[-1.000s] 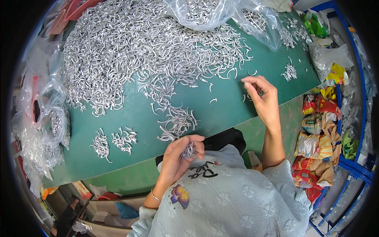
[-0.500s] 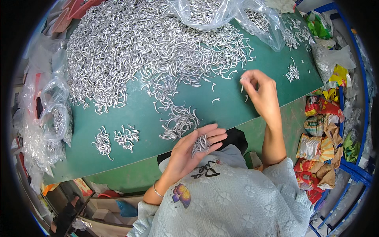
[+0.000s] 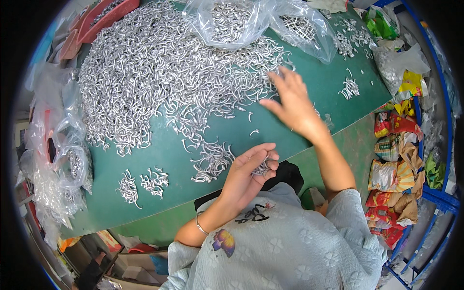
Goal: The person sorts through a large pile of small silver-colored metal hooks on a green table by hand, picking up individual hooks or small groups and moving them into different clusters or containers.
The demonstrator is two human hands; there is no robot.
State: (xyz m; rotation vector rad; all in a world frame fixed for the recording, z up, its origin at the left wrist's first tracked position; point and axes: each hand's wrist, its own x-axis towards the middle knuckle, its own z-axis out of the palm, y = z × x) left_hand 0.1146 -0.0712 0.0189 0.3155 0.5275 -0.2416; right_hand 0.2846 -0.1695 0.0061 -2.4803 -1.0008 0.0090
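Note:
My left hand (image 3: 253, 171) is curled palm-up at the near edge of the green table (image 3: 270, 133), closed around several small curved silver metal pieces (image 3: 261, 169). Fingers spread, my right hand (image 3: 292, 104) reaches over the right border of a large pile of the same curved pieces (image 3: 159, 72); it is slightly blurred, and I see nothing held in it. A loose heap (image 3: 212, 162) of these pieces lies just left of my left hand. Two small clusters sit farther left, a slender one (image 3: 128, 188) and a rounder one (image 3: 154, 182).
Clear plastic bags of metal parts (image 3: 227, 24) (image 3: 307, 41) rest at the back. A red tray (image 3: 104, 19) is at the back left, with plastic bags (image 3: 58, 183) hanging below. Another small cluster (image 3: 350, 88) lies right. Colourful sacks (image 3: 384, 174) line a blue shelf frame (image 3: 442, 198).
My right hand has moved left and away from me to the pile's border, its fingers opening from a pinch. My left hand's fingers have curled over the pieces that lay on its open palm.

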